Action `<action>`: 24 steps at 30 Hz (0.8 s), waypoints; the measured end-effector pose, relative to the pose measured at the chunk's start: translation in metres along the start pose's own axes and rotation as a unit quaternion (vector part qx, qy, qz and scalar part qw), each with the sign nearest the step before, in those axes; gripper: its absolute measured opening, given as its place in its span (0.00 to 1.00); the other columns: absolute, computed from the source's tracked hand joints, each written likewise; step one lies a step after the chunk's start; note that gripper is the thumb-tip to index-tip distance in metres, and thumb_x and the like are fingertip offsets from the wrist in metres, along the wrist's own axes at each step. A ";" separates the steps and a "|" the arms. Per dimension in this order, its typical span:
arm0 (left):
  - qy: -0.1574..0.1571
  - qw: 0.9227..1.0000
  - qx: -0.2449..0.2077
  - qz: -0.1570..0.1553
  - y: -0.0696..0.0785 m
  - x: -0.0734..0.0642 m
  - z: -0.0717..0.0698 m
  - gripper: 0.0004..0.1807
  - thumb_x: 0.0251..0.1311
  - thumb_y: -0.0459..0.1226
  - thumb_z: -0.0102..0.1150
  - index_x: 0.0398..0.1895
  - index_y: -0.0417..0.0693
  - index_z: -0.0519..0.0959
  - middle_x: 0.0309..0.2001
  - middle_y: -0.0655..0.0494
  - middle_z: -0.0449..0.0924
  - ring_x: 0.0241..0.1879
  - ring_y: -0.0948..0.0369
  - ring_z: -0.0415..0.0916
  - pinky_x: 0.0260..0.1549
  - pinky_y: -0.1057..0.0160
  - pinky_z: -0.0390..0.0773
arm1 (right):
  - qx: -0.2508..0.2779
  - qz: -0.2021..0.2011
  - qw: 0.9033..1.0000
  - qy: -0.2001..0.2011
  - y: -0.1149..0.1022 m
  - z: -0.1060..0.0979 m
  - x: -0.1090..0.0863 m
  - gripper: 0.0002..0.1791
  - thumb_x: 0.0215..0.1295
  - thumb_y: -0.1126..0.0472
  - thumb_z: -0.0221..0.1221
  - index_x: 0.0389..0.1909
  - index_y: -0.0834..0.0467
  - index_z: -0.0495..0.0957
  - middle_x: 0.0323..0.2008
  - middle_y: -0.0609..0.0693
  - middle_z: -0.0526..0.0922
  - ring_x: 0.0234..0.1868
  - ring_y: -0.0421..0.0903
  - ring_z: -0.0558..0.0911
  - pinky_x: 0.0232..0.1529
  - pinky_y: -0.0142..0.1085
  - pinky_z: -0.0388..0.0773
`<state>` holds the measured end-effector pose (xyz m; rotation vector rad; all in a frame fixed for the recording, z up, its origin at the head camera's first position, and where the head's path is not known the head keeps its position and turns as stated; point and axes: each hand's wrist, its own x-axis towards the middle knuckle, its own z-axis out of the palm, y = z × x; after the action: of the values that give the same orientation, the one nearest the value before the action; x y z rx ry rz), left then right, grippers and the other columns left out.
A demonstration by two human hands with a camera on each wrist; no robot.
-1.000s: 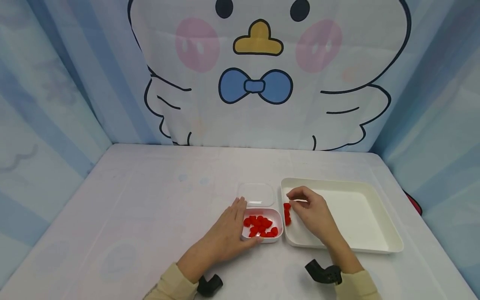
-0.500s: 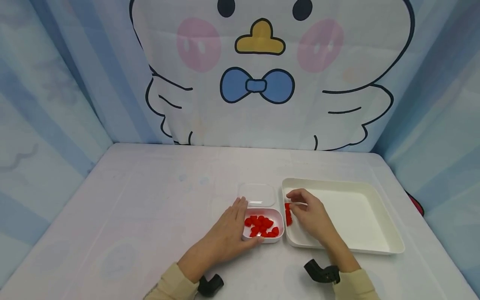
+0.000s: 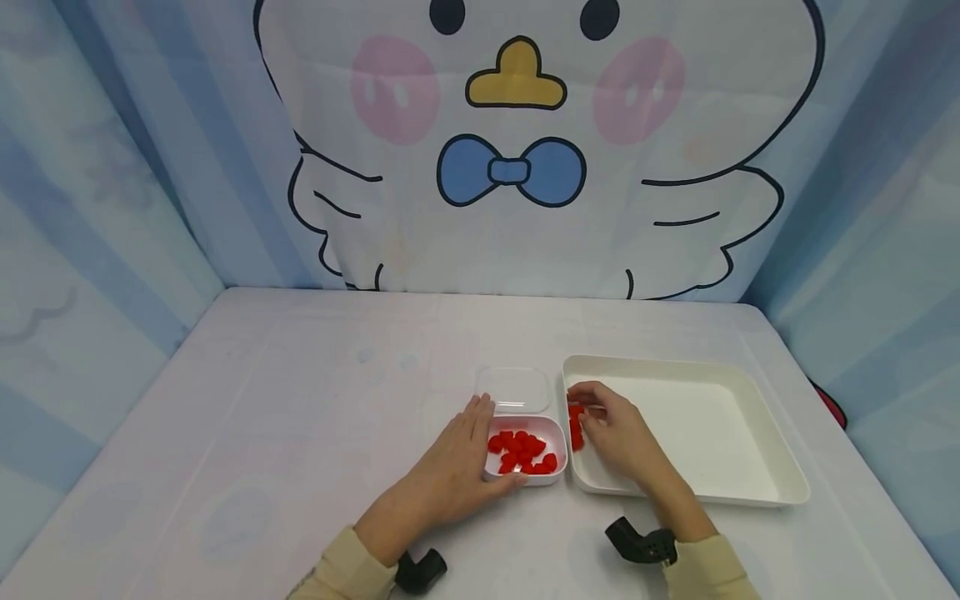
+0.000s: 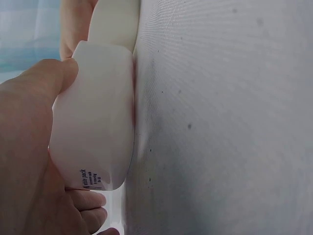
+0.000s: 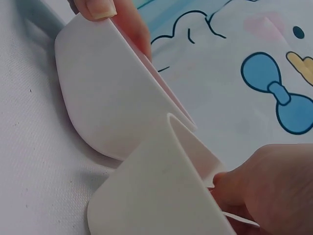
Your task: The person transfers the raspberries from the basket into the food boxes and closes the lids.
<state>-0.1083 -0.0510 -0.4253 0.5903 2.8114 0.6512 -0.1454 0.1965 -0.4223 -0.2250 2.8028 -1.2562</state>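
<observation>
My left hand (image 3: 448,467) lies against the left side of a small white box (image 3: 562,450) with straight fingers, its thumb on the near rim. Several small red pieces (image 3: 525,447) sit in the box. Just right of it, a white tray (image 3: 720,433) has a short row of red pieces (image 3: 576,433) along its left wall. My right hand (image 3: 622,433) reaches into the tray with curled fingers around the far end of that row. In the right wrist view, a trace of red shows by the right hand's fingertips (image 5: 220,183); the fingers hide most of it.
A clear plastic lid (image 3: 512,390) lies behind the small box. The box and tray stand side by side on a pale tabletop (image 3: 300,417). A cartoon-printed curtain (image 3: 510,242) hangs behind the table, with blue curtains at both sides.
My right hand has moved slightly left and toward me over the red row, its fingertips now at the tray's left wall. The left hand and box have stayed put.
</observation>
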 end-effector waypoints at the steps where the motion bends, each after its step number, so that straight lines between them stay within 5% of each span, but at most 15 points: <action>1: 0.001 1.000 0.000 0.000 0.000 0.000 0.000 0.58 0.56 0.66 0.59 0.79 0.45 0.45 0.80 0.49 0.47 0.80 0.52 0.44 0.75 0.48 0.57 | -0.004 -0.001 1.000 0.000 0.000 0.000 0.000 0.21 0.68 0.71 0.51 0.60 0.59 0.73 0.58 0.58 0.80 0.61 0.56 0.78 0.64 0.52 0.74; 14: -0.005 1.000 -0.002 -0.007 0.000 0.000 0.000 0.59 0.55 0.66 0.60 0.79 0.46 0.45 0.80 0.49 0.47 0.79 0.52 0.45 0.74 0.47 0.57 | -0.033 0.015 0.999 0.023 0.000 0.001 0.000 0.14 0.68 0.67 0.55 0.54 0.60 0.77 0.49 0.56 0.84 0.50 0.53 0.82 0.57 0.49 0.81; 24: 0.005 1.000 -0.003 -0.001 0.000 0.001 0.000 0.58 0.55 0.66 0.59 0.79 0.45 0.46 0.80 0.49 0.48 0.79 0.52 0.45 0.74 0.47 0.58 | -0.030 0.010 0.998 0.051 -0.003 -0.003 0.000 0.14 0.68 0.68 0.57 0.53 0.61 0.77 0.48 0.58 0.84 0.51 0.54 0.82 0.58 0.49 0.80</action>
<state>-0.1091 -0.0509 -0.4256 0.5847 2.8181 0.6629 -0.1453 0.1970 -0.4182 -0.1389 2.9230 -1.2141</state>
